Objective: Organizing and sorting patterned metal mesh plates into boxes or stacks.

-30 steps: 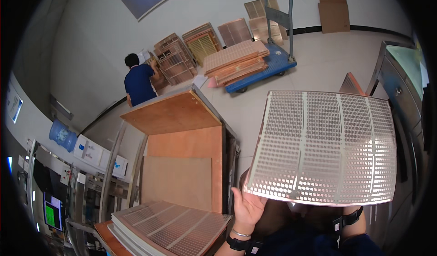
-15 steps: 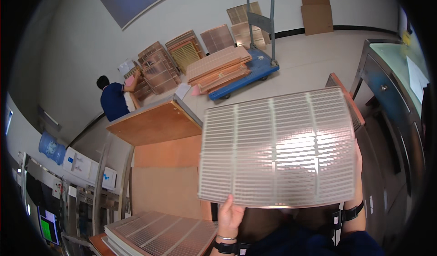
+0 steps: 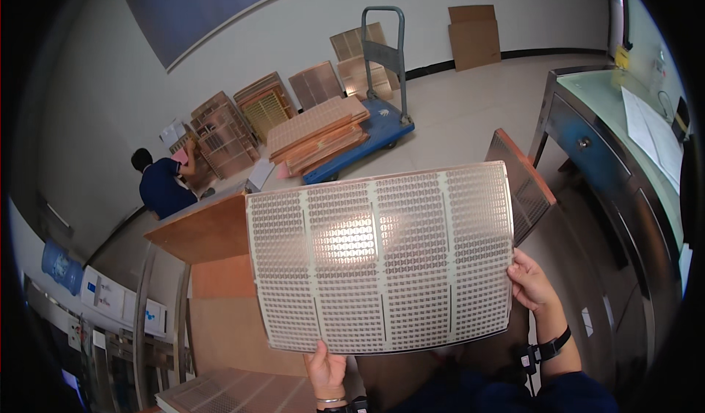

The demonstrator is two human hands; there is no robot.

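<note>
The person is holding up a thin perforated metal sheet [image 3: 382,259] in front of the body, with its patterned face turned to the camera and light shining on its middle. The left hand [image 3: 327,369] is gripping the lower edge of the sheet, thumb on the front and the other fingers hidden behind it. The right hand [image 3: 530,281] is gripping the right edge, fingers curled around it.

Behind the sheet, a wooden crate [image 3: 202,266] is standing open, its lid raised; what is inside it I cannot tell. At the lower left, a stack of similar sheets [image 3: 235,392] is lying flat. Farther away, a blue platform cart [image 3: 374,130] is carrying a pile of copper-coloured panels [image 3: 317,130], and more panels are leaning on the wall near it. Another person [image 3: 163,185] in dark blue is crouching there. A metal cabinet [image 3: 617,156] is standing at the right.
</note>
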